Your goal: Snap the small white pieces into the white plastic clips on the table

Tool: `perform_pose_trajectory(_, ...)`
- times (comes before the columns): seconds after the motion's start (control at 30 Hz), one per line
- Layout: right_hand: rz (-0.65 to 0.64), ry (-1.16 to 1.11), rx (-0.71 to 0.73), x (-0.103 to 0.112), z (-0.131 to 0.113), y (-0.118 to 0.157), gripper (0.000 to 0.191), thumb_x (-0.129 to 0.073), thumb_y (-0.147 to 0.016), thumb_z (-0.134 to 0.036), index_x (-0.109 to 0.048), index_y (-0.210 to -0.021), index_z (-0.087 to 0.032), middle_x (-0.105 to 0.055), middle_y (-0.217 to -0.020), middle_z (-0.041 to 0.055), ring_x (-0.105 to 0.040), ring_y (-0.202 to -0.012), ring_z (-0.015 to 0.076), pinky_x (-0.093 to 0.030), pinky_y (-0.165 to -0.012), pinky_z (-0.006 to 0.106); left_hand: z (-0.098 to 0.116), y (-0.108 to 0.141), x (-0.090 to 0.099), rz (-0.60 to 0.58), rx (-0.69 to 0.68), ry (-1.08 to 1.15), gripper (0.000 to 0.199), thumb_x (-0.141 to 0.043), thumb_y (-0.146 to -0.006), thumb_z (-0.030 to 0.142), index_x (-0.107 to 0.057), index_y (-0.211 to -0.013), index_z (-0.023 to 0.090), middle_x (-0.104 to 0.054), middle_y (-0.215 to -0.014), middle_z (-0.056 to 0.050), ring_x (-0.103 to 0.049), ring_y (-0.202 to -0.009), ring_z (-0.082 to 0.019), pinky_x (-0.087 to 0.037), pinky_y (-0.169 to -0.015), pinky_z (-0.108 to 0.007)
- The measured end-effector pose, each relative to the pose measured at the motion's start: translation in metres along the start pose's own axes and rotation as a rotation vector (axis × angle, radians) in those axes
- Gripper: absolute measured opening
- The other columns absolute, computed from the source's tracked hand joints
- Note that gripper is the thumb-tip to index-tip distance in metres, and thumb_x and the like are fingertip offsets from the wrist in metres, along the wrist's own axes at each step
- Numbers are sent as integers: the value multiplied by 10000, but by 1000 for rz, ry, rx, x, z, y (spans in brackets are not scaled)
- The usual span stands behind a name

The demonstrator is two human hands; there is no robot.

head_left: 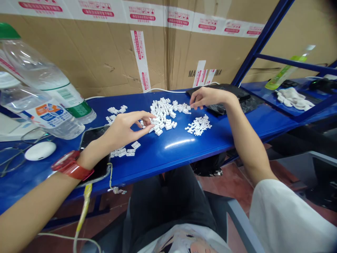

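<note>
Small white plastic pieces lie in a large pile (163,110) on the blue table. My left hand (129,128) reaches over the pile's left edge, thumb and fingers curled together in a pinch. White pieces show around its fingertips, but what they grip cannot be made out. My right hand (205,97) is at the pile's right end, its fingers pinched together and pointing down. Whatever is between those fingertips is hidden. Below it lies a smaller heap of thin white pieces (198,125). Flat white pieces (130,151) lie under and beside my left wrist.
Two clear plastic bottles (59,114) stand at the left, near a white oval case (40,151). Under my left forearm lies a phone (98,168). A black plastic bag (237,96) rests behind my right forearm. Cardboard (105,56) backs the blue table (150,158).
</note>
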State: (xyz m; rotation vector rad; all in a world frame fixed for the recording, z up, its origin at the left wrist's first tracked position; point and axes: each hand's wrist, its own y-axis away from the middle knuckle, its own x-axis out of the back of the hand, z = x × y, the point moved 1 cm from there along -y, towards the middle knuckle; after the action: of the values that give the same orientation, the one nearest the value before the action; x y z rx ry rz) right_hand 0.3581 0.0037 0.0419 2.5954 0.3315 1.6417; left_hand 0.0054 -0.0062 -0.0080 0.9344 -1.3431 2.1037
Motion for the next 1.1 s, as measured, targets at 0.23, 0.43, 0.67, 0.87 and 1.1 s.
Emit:
perform_pose_trajectory(0.23,-51,171,-73,-11,1,-5,215,-860,-847,-362,-762,-763,-190,-765,-707,38,-665,-609,144,-477,-640,337,2,-1,0,-54,-18,-9,220,-624,-1015,371,-743,-1112,214,-828,-957,-47,-759,-726,-167,-650,-734,-287)
perform_pose_trajectory(0.43,53,180,96,-32,-12,-14,136,-842,-763,-166,-725,-710,-209,-718,-687,30,-637,-621,179,-473,-623,365,-1,0,-1,-31,-16,25,209,-650,-1008,333,-748,-1138,202,-806,-899,-31,-753,-745,-158,-646,-710,-254)
perform_pose_trajectory(0.67,183,32,327,-50,-23,-16,201,-789,-732,-79,-667,-648,-213,-679,-654,0,-596,-621,157,-457,-638,354,-1,-1,0,-25,36,24,231,-671,-990,364,-761,-1096,180,-818,-934,-49,-759,-753,-157,-644,-682,-233)
perform_pose_trajectory(0.87,149,-387,572,-70,-58,-5,106,-793,-844,-248,-706,-833,-190,-742,-822,28,-649,-767,158,-528,-763,344,-1,-1,-1,0,71,8,244,-678,-983,376,-760,-1078,167,-815,-909,-57,-761,-751,-163,-645,-675,-238)
perform_pose_trajectory(1.1,-16,-809,625,-97,-82,-3,154,-824,-840,-263,-748,-928,-162,-723,-753,-5,-613,-652,100,-516,-620,265,-2,-1,-1,11,85,30,236,-708,-960,381,-758,-1039,164,-809,-870,-54,-769,-755,-176,-638,-666,-242)
